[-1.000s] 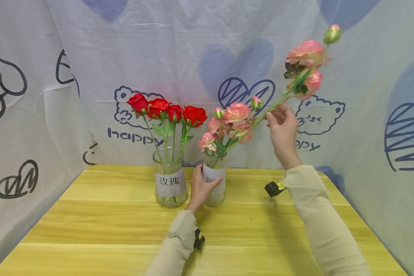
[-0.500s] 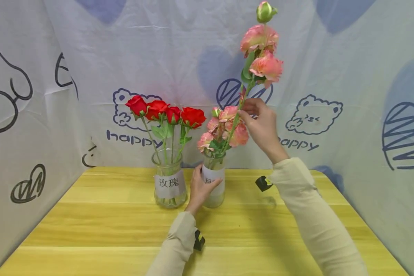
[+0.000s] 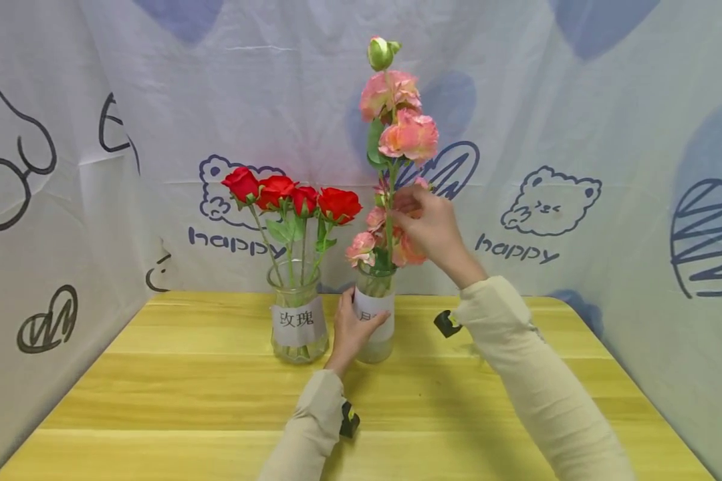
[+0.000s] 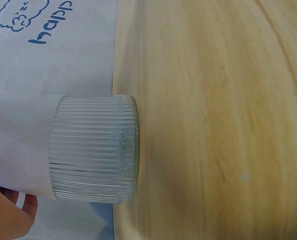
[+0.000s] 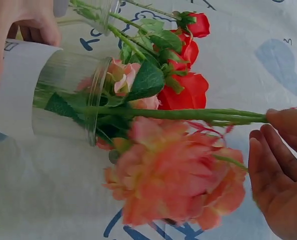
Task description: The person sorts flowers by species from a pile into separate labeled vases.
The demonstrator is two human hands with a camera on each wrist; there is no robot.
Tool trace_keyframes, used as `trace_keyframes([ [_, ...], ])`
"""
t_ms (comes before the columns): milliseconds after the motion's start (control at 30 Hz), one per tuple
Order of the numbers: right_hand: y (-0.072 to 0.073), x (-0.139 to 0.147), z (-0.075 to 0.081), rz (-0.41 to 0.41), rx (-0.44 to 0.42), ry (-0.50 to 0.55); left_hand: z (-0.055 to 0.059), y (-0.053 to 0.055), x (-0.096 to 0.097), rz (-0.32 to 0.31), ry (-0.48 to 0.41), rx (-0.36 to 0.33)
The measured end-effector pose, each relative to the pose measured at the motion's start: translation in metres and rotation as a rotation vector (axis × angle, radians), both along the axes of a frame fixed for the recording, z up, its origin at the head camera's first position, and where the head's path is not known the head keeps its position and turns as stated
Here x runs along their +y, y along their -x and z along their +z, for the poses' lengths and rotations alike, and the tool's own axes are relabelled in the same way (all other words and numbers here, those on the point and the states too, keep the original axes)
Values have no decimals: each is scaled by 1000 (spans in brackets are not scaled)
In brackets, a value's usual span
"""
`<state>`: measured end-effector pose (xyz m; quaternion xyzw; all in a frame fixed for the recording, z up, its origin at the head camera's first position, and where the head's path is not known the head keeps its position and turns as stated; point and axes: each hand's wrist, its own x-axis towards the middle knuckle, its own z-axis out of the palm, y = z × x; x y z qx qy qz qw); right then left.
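My left hand (image 3: 350, 331) grips a ribbed clear glass vase (image 4: 96, 150) with a white paper label, standing on the wooden table. Between thumb and fingertips, my right hand (image 3: 433, 224) pinches the green stem (image 5: 198, 115) of a tall pink flower spray (image 3: 408, 135). The spray stands nearly upright over the vase, with a green bud at its top. In the right wrist view the stem runs down through the vase mouth. Shorter pink flowers (image 3: 361, 248) sit in the same vase, partly hidden behind my right hand.
Left of my left hand stands another labelled glass vase (image 3: 299, 334) holding several red roses (image 3: 339, 204). A printed white cloth (image 3: 535, 120) hangs behind and beside the table (image 3: 216, 394).
My right hand has moved left and slightly down with the pink flower spray, which has swung from a rightward slant to nearly upright. My left hand stays on the vase.
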<state>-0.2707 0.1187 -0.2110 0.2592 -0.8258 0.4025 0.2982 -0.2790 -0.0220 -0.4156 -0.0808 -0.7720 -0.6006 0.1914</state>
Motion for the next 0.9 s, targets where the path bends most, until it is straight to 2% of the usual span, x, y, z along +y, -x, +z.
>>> trace_keyframes([
  [267,-5,1,-3,-25,-117,-56,1,0,-2,8,11,-9],
  [367,-4,0,-8,-5,-130,-58,0,0,-2,5,15,-21],
  [467,-4,-2,-12,-8,-106,-95,-1,-1,-3,3,14,-22],
  [700,-6,3,-18,-22,-8,-237,-1,-2,-2,-7,9,-18],
  [900,-10,19,-20,-35,245,-351,-1,-1,-2,-16,1,-24],
])
